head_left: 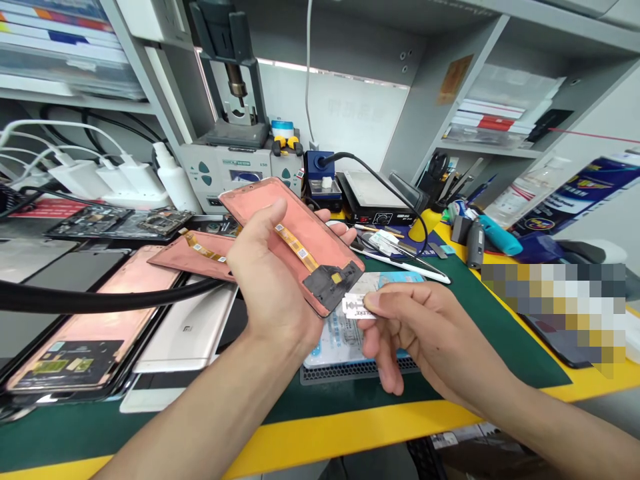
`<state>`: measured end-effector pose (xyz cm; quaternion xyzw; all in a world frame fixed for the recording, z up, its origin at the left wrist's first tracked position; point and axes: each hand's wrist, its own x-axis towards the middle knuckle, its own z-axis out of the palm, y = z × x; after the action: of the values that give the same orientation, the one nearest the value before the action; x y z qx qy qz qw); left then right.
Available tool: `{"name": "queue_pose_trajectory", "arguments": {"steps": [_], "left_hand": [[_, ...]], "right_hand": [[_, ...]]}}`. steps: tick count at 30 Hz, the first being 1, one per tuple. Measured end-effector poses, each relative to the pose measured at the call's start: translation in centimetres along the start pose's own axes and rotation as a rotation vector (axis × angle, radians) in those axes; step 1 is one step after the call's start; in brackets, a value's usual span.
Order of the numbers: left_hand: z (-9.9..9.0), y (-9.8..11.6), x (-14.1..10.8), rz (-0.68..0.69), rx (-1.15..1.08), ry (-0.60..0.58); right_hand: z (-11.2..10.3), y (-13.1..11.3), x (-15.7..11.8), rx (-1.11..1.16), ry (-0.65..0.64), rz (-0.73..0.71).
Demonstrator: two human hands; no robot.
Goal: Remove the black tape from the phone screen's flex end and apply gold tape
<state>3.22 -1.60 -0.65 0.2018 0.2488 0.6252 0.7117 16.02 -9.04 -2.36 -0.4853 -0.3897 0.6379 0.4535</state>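
My left hand (pixel 270 280) grips a phone screen panel (pixel 260 200) by its sides, its copper-coloured back facing me. An orange flex cable (pixel 295 247) runs down that back to a black patch at the lower end. Between the thumb and fingers of my right hand (pixel 415 320) is a razor blade (pixel 353 305). The blade sits close to the panel's lower corner; whether it touches the edge I cannot tell. Beneath both hands lies a blue and white printed pad (pixel 335 340). Behind my left wrist rests a second copper-backed panel (pixel 210 245) with its own flex cable.
Several phones and panels, among them a white phone back (pixel 185 333), cover the left of the green mat (pixel 500 347). A thick black hose (pixel 100 298) crosses over them. Behind stand a hot-air station (pixel 220 160), a heating plate (pixel 375 193) and several tools. Pixelation hides something at right.
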Motion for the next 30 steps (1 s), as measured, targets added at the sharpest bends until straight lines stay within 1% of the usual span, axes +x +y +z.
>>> {"name": "queue_pose_trajectory", "arguments": {"steps": [6,12,19,24,30], "left_hand": [[0.0,-0.08,-0.06,0.04,-0.015,0.011],[-0.18,-0.29,-0.07,0.028,0.02,0.003],[-0.12,-0.13,-0.17,0.028,-0.005,-0.017],[0.14,0.09,-0.23,0.057,0.025,0.033],[0.23,0.24,-0.38,0.03,0.025,-0.017]], "right_hand": [[0.03,0.0,-0.05,-0.019,0.017,-0.004],[0.14,-0.02,0.06,0.0,0.015,-0.013],[0.03,-0.09,0.19,0.003,0.0,-0.019],[-0.02,-0.06,0.15,0.014,-0.013,-0.015],[-0.11,0.12,0.04,0.03,-0.021,-0.016]]}}
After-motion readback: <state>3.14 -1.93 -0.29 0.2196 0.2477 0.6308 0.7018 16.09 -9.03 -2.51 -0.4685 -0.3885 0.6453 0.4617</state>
